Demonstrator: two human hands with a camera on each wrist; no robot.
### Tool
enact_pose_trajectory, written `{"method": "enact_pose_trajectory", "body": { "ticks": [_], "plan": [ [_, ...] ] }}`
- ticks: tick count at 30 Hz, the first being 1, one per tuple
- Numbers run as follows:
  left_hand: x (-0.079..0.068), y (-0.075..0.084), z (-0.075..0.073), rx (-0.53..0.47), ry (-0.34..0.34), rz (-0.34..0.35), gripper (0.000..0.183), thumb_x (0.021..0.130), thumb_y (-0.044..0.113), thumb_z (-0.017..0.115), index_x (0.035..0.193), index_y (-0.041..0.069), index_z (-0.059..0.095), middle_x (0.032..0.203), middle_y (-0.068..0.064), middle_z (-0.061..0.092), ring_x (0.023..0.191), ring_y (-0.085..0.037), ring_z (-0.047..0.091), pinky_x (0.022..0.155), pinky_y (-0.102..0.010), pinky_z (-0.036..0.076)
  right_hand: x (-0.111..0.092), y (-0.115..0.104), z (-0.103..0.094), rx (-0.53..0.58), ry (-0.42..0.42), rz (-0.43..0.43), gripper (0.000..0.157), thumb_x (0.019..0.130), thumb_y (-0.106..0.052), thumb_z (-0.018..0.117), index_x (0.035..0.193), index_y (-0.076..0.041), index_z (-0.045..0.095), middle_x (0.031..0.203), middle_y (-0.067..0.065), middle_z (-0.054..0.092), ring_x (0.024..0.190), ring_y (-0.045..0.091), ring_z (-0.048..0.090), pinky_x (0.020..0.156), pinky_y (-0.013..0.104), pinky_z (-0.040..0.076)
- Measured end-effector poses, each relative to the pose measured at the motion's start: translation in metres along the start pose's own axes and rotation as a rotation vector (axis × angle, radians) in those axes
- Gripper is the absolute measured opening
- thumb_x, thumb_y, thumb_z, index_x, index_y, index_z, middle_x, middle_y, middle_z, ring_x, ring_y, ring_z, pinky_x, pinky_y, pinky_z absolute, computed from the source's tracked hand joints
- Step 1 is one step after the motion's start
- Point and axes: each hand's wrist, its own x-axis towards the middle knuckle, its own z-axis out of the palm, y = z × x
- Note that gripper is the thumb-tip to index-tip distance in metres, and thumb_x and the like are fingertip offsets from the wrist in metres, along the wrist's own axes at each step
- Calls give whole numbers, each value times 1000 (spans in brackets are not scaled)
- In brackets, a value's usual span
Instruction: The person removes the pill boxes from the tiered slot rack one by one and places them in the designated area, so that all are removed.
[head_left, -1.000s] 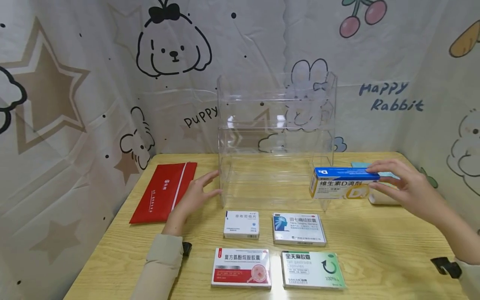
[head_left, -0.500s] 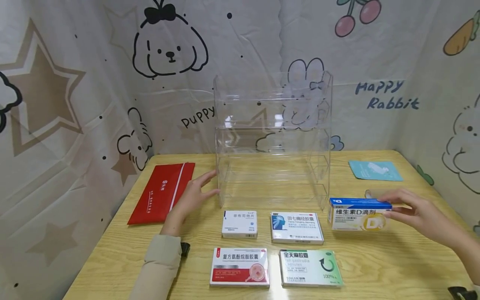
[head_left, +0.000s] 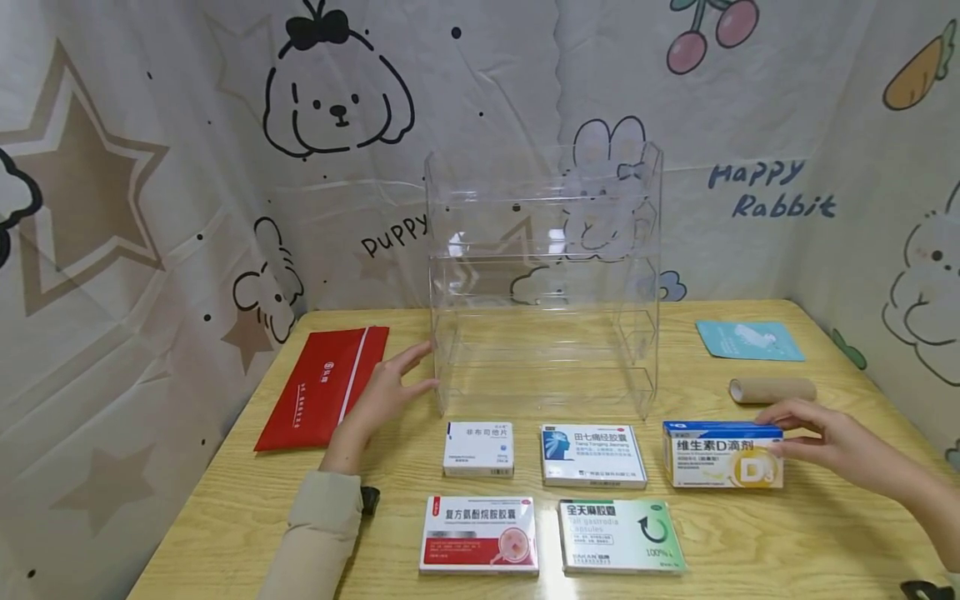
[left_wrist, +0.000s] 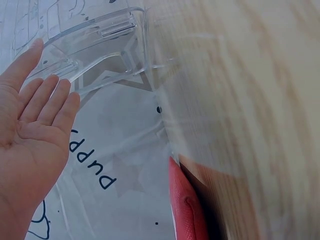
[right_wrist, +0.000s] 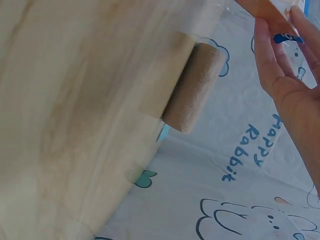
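Note:
My right hand pinches a blue, white and yellow vitamin D drops box by its right end, thumb in front and fingers behind. The box stands on edge low at the tabletop, right of the medicine boxes. In the right wrist view, the thumb and fingers hold the box's end. My left hand has its fingertips at the left side of a transparent tiered display rack. Its fingers look straight in the left wrist view, palm showing.
In front of the rack lie a small white medicine box, a blue-and-white box, a red-and-white box and a green-and-white box. A red pouch lies left. A cardboard tube and teal packet lie back right.
My right hand has brought the vitamin D drops box down and to the right, from beside the rack to the row of boxes. My left hand stays at the rack.

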Motion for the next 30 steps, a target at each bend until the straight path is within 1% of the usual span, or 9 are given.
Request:
{"method": "enact_pose_trajectory", "body": {
  "ticks": [5, 8, 14, 17, 20, 24, 30],
  "plan": [
    [-1, 1, 0, 5, 3, 4, 66, 88, 17, 73, 147, 9, 44, 149, -15, 48, 138, -37, 46, 113, -51, 41, 2, 2, 4, 2, -16, 73, 27, 90, -7, 68, 115, -12, 65, 112, -36, 53, 97, -18, 53, 72, 13, 53],
    [-1, 1, 0, 2, 4, 5, 66, 88, 16, 73, 147, 9, 44, 149, -15, 49, 138, -37, 46, 113, -51, 41, 2, 4, 4, 2, -33, 95, 27, 91, -9, 67, 117, -13, 64, 114, -38, 51, 98, -19, 51, 72, 14, 53],
    [0, 0, 0, 5, 5, 15, 66, 88, 17, 73, 146, 8, 45, 149, -16, 49, 137, -37, 47, 113, -51, 41, 4, 9, 2, -6, -65, 98, 27, 91, -9, 67, 118, -11, 65, 114, -40, 50, 97, -19, 52, 72, 12, 51],
    [0, 0, 0, 6, 6, 20, 66, 88, 18, 73, 146, 8, 45, 148, -16, 49, 137, -37, 47, 113, -50, 41, 5, 9, 1, 3, -100, 108, 26, 93, -10, 65, 119, -10, 65, 113, -39, 51, 97, -18, 52, 73, 13, 52],
    [0, 1, 0, 0, 4, 17, 66, 88, 17, 73, 146, 8, 45, 148, -16, 49, 137, -37, 47, 113, -51, 41, 7, 10, 0, 23, -138, 114, 27, 94, -11, 63, 121, -7, 65, 113, -39, 52, 98, -18, 52, 73, 14, 52],
    [0, 1, 0, -1, 3, 17, 66, 88, 16, 73, 147, 8, 44, 149, -16, 49, 137, -37, 47, 112, -52, 41, 10, 12, -1, 38, -167, 101, 28, 96, -11, 61, 122, -2, 63, 113, -40, 51, 98, -19, 52, 73, 14, 53],
    [0, 0, 0, -4, 3, 17, 66, 88, 16, 73, 147, 8, 45, 148, -16, 50, 137, -38, 47, 112, -51, 41, 15, 15, -1, 39, -193, 78, 26, 97, -12, 60, 121, -3, 64, 113, -40, 51, 98, -19, 52, 74, 13, 53]
  ]
}}
